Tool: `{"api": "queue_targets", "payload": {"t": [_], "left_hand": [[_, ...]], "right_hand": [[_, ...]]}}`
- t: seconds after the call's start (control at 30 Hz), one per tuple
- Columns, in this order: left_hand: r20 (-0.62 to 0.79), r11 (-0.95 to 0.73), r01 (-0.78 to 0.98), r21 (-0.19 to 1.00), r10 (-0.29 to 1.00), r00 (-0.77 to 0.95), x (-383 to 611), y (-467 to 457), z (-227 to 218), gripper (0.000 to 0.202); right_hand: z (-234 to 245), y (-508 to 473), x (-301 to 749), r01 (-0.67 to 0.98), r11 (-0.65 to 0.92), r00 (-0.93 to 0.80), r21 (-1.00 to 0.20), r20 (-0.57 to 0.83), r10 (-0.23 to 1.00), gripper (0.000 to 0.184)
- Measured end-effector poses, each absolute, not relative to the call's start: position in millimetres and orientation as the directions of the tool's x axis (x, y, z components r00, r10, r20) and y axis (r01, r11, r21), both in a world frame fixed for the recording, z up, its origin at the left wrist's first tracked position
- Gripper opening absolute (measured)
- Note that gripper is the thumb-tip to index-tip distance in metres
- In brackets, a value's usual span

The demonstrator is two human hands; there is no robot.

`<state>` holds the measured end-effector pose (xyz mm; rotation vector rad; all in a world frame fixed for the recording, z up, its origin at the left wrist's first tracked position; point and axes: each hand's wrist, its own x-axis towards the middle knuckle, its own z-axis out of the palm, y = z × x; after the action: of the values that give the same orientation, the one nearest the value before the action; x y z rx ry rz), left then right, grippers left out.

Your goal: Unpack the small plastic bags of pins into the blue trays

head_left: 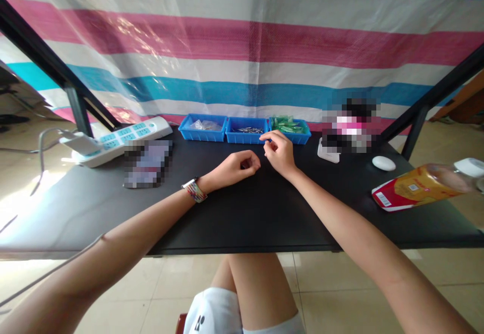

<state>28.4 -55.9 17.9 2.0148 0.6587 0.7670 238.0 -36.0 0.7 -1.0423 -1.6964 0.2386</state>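
My left hand (pixel 242 166) is at the middle of the black table (pixel 227 218), its fingers curled in and the thumb close to the fingertips. Whether something small sits in that pinch cannot be made out. My right hand (pixel 280 153) is just to its right and a little farther back, bent at the fingers, with a gap between index finger and thumb and nothing visible there. Its index finger overlaps the front right corner of the middle blue bin (pixel 232 137), which holds small metal pieces (pixel 250 130). The two hands are apart.
A left blue bin (pixel 202 135) holds clear plastic pieces, a right blue bin (pixel 298 137) green packets (pixel 283 123). Left are a power strip (pixel 132 134) and a blurred flat item (pixel 149 164); right, a white case (pixel 328 151), a white oval object (pixel 383 163) and a bottle (pixel 419 186).
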Motion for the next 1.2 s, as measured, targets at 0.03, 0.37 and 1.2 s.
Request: {"api": "queue_targets", "payload": {"t": [0.03, 0.37, 1.2], "left_hand": [[0.268, -0.435, 0.123, 0.892, 0.728, 0.631, 28, -52, 17, 0.018], [0.335, -0.327, -0.077, 0.942, 0.891, 0.307, 20, -33, 16, 0.043], [0.406, -0.541, 0.276, 0.795, 0.811, 0.42, 4, -26, 13, 0.038]], "right_hand": [[2, -37, 238, 0.506, 0.597, -0.033, -0.622, 0.678, 0.734, 0.02], [2, -49, 227, 0.136, 0.455, -0.088, -0.88, 0.447, 0.89, 0.023], [1, -44, 225, 0.072, 0.346, -0.12, -0.935, 0.337, 0.934, 0.047]]}}
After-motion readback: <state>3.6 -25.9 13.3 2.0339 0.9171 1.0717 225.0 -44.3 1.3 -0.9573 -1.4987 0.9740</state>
